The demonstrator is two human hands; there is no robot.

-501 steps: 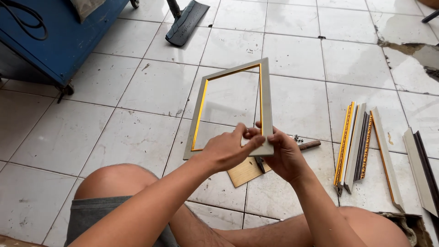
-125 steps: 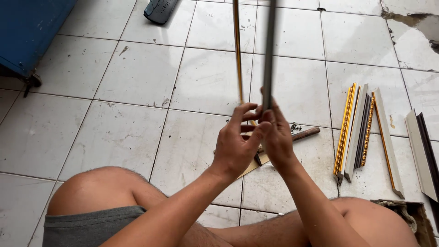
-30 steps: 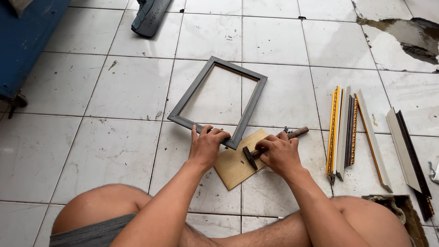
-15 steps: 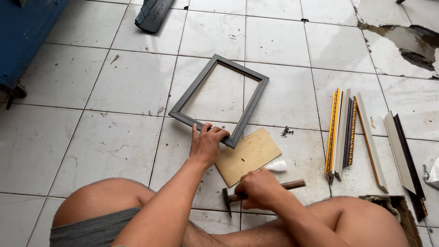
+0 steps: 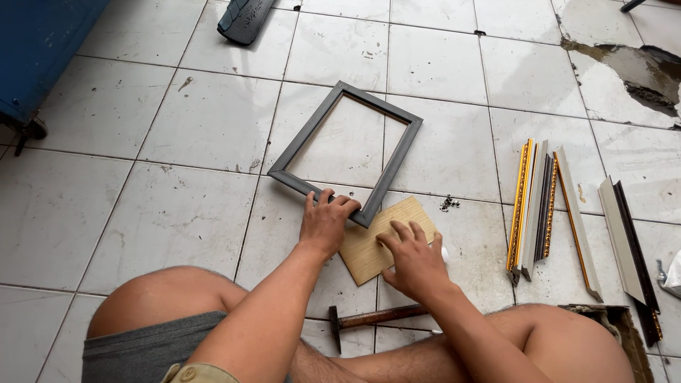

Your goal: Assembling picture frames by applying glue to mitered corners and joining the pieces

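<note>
A grey rectangular picture frame (image 5: 397, 157) lies flat on the white tiled floor in front of me. My left hand (image 5: 325, 221) presses down on its near corner. A small thin plywood board (image 5: 362, 252) lies just beside that corner, and my right hand (image 5: 413, 261) rests on it with the fingers spread, holding nothing. A hammer with a brown wooden handle (image 5: 376, 318) lies on the floor between my legs, apart from both hands.
Several cut frame mouldings, gold-edged and grey (image 5: 540, 202), lie in a row at the right, with darker ones (image 5: 628, 241) further right. A few small nails (image 5: 448, 204) sit by the board. A blue cabinet (image 5: 39, 53) stands at top left; a dark tool (image 5: 245, 15) lies at the top.
My right hand put the hammer down on the floor between my legs and moved onto the plywood board. The left hand stayed on the frame's corner.
</note>
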